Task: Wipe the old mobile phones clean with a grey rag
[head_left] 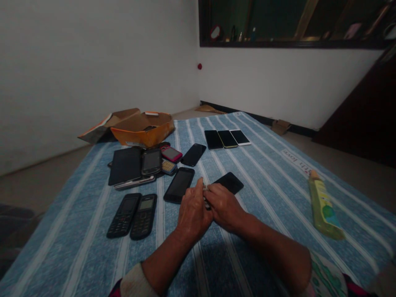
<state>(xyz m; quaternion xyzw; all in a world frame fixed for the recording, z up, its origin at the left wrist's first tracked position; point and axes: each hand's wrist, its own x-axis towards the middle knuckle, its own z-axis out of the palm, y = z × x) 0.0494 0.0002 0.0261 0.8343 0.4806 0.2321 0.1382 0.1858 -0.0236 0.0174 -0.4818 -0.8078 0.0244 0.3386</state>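
Observation:
My left hand and my right hand meet over the middle of the striped cloth. Both are closed around a small pale-and-dark object, mostly hidden by the fingers, so its kind cannot be made out. Just beyond my right hand lies a black smartphone, partly covered from view. Left of my left hand is a dark touchscreen phone, with another black phone farther back. Two keypad phones rest side by side at the left.
An open orange cardboard box stands at the back left. Before it are piled a black flat device, a pink phone and other phones. Three smartphones lie in a row behind. A bottle of yellow-green liquid lies at right.

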